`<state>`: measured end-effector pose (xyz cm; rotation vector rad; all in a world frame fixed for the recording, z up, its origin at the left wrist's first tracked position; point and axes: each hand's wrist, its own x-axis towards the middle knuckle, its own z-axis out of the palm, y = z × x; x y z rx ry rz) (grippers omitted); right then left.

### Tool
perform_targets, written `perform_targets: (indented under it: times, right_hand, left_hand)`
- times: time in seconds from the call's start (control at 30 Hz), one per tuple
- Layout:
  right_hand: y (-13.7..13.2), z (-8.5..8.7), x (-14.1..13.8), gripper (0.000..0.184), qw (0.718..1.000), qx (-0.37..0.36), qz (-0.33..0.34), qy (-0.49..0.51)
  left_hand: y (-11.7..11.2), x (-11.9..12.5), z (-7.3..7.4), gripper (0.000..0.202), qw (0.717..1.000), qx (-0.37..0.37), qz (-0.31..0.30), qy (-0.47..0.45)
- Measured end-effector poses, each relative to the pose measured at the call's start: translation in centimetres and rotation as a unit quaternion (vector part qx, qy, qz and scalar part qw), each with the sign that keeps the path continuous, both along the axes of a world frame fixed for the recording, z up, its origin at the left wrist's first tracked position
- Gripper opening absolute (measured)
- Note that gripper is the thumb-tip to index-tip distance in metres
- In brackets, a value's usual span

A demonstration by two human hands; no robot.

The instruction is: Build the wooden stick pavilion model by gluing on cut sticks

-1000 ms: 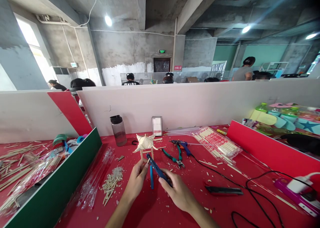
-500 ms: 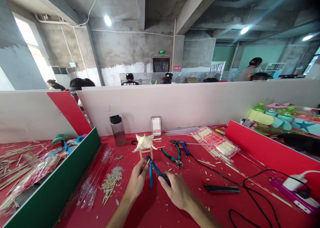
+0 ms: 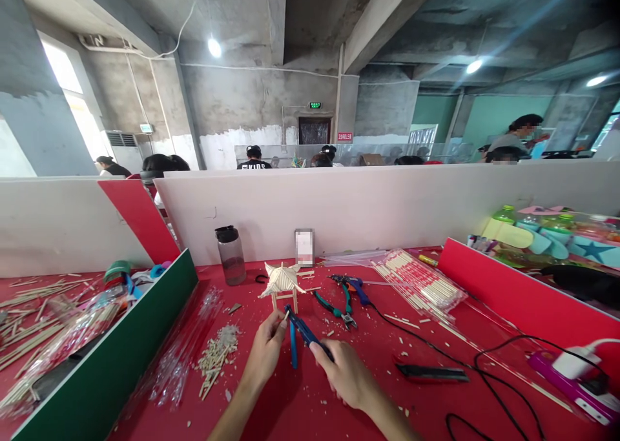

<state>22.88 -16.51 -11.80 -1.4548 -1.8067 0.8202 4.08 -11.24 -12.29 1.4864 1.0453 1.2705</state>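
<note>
**Left hand (image 3: 268, 345) pinches a short pale wooden stick (image 3: 287, 314) at the tip of a long dark-blue hand tool (image 3: 303, 331) in the right hand (image 3: 346, 371)**

The left thumb and forefinger are narrowed on the stick, which lies by the tool's far end. The right fingers wrap around the tool's near end. Between the hands, a slim bright-blue bar (image 3: 293, 347) points back toward the person; whether it joins the tool, I cannot tell.

Just beyond the left hand, a small pavilion-shaped model of pale sticks (image 3: 281, 278) stands upright on the red tabletop (image 3: 285, 409). Left of that hand lie a heap of cut pale pieces (image 3: 213, 362) and, farther out, crumpled clear plastic wrapping (image 3: 172, 363).

Beyond the right hand are green-handled metal cutting pliers (image 3: 347, 301) and a blue gun-shaped tool (image 3: 358, 290). A long flat black object (image 3: 431, 372) lies to its right. Farthest out, past the left hand, stands a grey translucent bottle with a black lid (image 3: 231, 260).
</note>
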Motion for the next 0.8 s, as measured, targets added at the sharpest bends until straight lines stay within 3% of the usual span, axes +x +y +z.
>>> perform_targets:
  times: [0.13,0.3,0.5,0.67,0.8]
  right_hand:
    - [0.2,0.6,2.0,0.05,0.994,0.034,-0.031,-0.096]
    - [0.3,1.0,4.5,0.046,0.976,0.021,-0.091,-0.195]
    - [0.3,0.4,3.6,0.051,0.951,0.009,-0.137,-0.276]
    - [0.3,-0.1,2.5,0.048,0.963,0.001,-0.103,-0.25]
    - [0.3,0.2,3.1,0.048,0.994,-0.01,-0.052,-0.093]
  left_hand:
    - [-0.2,-0.1,0.2,0.037,1.0,0.0,0.005,0.003]
    - [-0.2,-0.3,0.0,0.041,1.0,0.009,0.015,0.007]
    - [0.0,-0.2,-0.1,0.046,1.0,0.0,0.01,0.01]
    - [0.0,-0.1,-0.1,0.046,1.0,-0.003,-0.011,0.022]
    - [-0.2,-0.1,0.0,0.046,0.999,-0.015,-0.027,0.014]
